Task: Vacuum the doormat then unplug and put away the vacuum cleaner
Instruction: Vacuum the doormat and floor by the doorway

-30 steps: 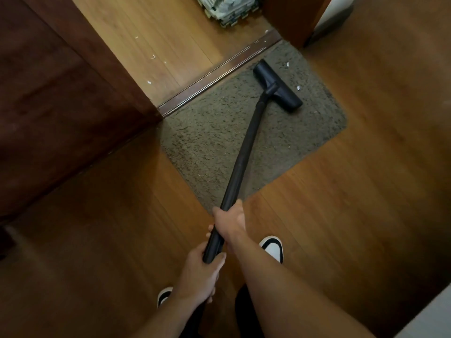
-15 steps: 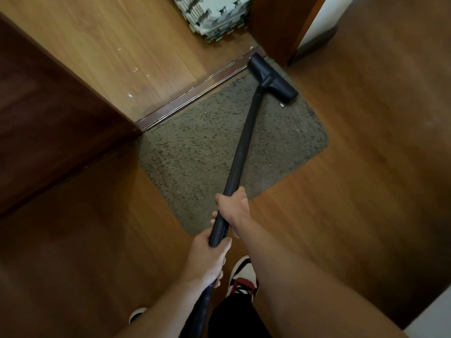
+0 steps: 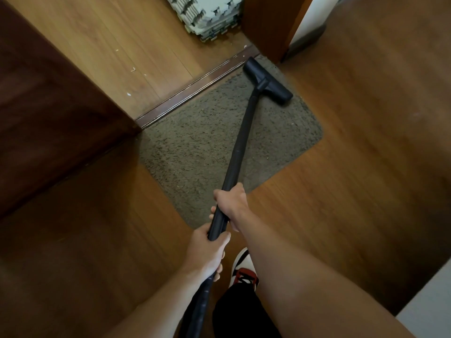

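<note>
Black vacuum wand [image 3: 240, 145] runs long axis from near bottom centre up and slightly right, floor nozzle [image 3: 268, 83] at far end. Nozzle sits crosswise on doormat [image 3: 210, 147], at its far right corner, one end just beside metal door threshold [image 3: 195, 90]. Right hand [image 3: 230, 204] wraps wand higher along tube; left hand [image 3: 207, 252] grips just below it. Hands close together, both clamped on wand.

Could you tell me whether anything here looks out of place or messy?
Small white scraps lie scattered on the lighter floor beyond the threshold strip, off the doormat where the vacuum head sits.
</note>
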The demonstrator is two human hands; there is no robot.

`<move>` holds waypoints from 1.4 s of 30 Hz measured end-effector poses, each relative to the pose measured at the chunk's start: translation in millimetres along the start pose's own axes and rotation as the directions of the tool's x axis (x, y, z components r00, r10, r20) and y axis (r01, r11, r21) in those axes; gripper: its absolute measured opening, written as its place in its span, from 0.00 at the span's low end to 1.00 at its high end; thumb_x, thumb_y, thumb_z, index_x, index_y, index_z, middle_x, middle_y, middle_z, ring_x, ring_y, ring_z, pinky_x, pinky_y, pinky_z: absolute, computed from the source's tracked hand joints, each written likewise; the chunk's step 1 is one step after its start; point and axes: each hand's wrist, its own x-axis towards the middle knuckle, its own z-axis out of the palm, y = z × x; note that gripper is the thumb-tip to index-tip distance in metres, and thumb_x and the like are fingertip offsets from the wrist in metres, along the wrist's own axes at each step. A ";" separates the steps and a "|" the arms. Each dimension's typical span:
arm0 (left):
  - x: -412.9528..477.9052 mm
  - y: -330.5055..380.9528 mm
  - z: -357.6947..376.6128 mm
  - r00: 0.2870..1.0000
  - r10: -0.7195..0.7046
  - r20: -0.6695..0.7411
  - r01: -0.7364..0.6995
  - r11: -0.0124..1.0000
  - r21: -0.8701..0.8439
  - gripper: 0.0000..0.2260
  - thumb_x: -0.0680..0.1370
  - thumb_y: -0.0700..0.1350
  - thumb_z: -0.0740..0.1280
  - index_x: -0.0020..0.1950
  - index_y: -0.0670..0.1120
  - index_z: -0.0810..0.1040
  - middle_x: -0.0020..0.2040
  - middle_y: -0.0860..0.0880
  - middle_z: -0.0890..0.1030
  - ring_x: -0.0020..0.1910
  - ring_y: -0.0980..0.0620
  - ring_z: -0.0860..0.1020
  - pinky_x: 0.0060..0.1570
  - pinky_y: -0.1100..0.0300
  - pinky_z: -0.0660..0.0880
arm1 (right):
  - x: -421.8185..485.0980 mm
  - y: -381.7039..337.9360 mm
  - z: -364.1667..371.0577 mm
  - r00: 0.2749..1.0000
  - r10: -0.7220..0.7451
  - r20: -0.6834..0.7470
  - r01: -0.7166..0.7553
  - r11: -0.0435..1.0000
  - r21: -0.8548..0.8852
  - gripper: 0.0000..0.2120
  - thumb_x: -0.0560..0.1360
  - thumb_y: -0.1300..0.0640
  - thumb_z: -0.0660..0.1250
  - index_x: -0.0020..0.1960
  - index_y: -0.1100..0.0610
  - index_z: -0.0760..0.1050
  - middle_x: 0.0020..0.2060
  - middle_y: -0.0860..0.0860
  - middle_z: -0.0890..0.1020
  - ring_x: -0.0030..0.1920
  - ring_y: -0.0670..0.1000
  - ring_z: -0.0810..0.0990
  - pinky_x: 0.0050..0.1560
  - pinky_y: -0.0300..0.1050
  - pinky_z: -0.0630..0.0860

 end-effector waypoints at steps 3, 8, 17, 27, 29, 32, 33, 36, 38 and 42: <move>-13.7 -19.6 -15.8 1.000 -0.020 0.015 0.020 0.999 0.029 0.09 0.80 0.44 0.67 0.52 0.37 0.76 0.29 0.46 0.71 0.20 0.49 0.67 0.21 0.62 0.66 | -17.8 19.5 12.9 1.000 0.019 -0.015 -0.019 1.000 0.004 0.16 0.78 0.62 0.65 0.63 0.56 0.63 0.43 0.58 0.77 0.29 0.52 0.79 0.28 0.45 0.79; -37.4 -60.5 -49.4 0.998 -0.061 0.021 0.059 0.995 0.080 0.09 0.80 0.45 0.67 0.53 0.39 0.77 0.30 0.46 0.72 0.21 0.50 0.68 0.20 0.62 0.67 | -48.5 60.2 44.4 0.999 0.049 -0.005 -0.048 0.999 0.019 0.17 0.79 0.61 0.66 0.63 0.56 0.62 0.43 0.59 0.77 0.30 0.53 0.80 0.32 0.49 0.83; -69.6 -125.4 -93.9 0.998 -0.059 0.034 0.053 0.984 0.169 0.07 0.80 0.45 0.67 0.46 0.42 0.76 0.27 0.47 0.73 0.19 0.50 0.68 0.22 0.60 0.69 | -94.3 123.7 86.2 0.998 0.057 0.000 -0.056 0.995 0.079 0.15 0.79 0.62 0.65 0.62 0.56 0.63 0.42 0.58 0.75 0.27 0.51 0.78 0.30 0.48 0.82; -65.7 -119.5 -76.3 0.998 -0.054 0.026 0.049 0.986 0.160 0.05 0.80 0.45 0.67 0.49 0.44 0.78 0.28 0.46 0.73 0.20 0.50 0.69 0.23 0.59 0.70 | -88.3 116.8 68.6 0.999 0.052 0.012 -0.053 0.994 0.099 0.14 0.79 0.62 0.65 0.61 0.56 0.63 0.43 0.58 0.75 0.28 0.52 0.77 0.27 0.45 0.79; -62.2 -110.3 -69.7 0.998 -0.053 0.029 0.047 0.985 0.167 0.05 0.80 0.46 0.67 0.49 0.44 0.78 0.29 0.46 0.74 0.21 0.50 0.69 0.23 0.59 0.70 | -81.4 110.1 61.3 0.999 0.051 0.017 -0.052 0.992 0.112 0.15 0.80 0.62 0.66 0.61 0.56 0.63 0.42 0.58 0.75 0.27 0.52 0.77 0.28 0.45 0.79; -55.6 -93.2 -57.6 0.998 -0.047 0.029 0.041 0.982 0.184 0.06 0.80 0.46 0.67 0.49 0.44 0.78 0.30 0.46 0.74 0.22 0.49 0.70 0.22 0.60 0.70 | -71.2 97.8 49.2 0.999 0.052 0.017 -0.054 0.990 0.133 0.15 0.79 0.62 0.65 0.61 0.55 0.63 0.40 0.58 0.75 0.27 0.52 0.77 0.29 0.45 0.79; -52.6 -87.1 -53.0 0.999 -0.046 0.030 0.039 0.983 0.181 0.06 0.80 0.46 0.67 0.50 0.43 0.78 0.30 0.46 0.74 0.22 0.49 0.69 0.22 0.60 0.70 | -67.5 92.9 45.0 0.999 0.051 0.015 -0.053 0.989 0.136 0.14 0.79 0.62 0.65 0.61 0.56 0.63 0.40 0.58 0.75 0.27 0.52 0.77 0.28 0.46 0.79; -42.6 -68.1 -37.4 0.999 -0.033 0.031 0.027 0.984 0.177 0.06 0.80 0.45 0.67 0.50 0.43 0.77 0.30 0.45 0.73 0.21 0.49 0.69 0.21 0.60 0.69 | -56.1 75.5 29.7 0.999 0.046 0.006 -0.046 0.988 0.149 0.13 0.79 0.62 0.65 0.60 0.56 0.64 0.40 0.58 0.75 0.26 0.51 0.76 0.27 0.45 0.78; -35.3 -55.7 -26.7 0.999 -0.022 0.034 0.016 0.985 0.174 0.05 0.80 0.45 0.67 0.50 0.44 0.77 0.31 0.45 0.73 0.21 0.48 0.68 0.21 0.60 0.69 | -47.9 63.1 18.3 0.999 0.039 0.003 -0.039 0.987 0.157 0.14 0.79 0.63 0.65 0.60 0.56 0.64 0.39 0.58 0.75 0.25 0.51 0.76 0.26 0.44 0.78; -22.2 -32.2 -7.0 0.999 0.004 0.041 -0.011 0.987 0.162 0.05 0.81 0.45 0.67 0.51 0.43 0.77 0.32 0.42 0.73 0.22 0.47 0.68 0.22 0.59 0.69 | -33.0 40.4 -3.6 0.999 0.033 -0.008 -0.032 0.988 0.153 0.13 0.78 0.63 0.64 0.59 0.56 0.64 0.40 0.58 0.75 0.26 0.51 0.76 0.26 0.44 0.78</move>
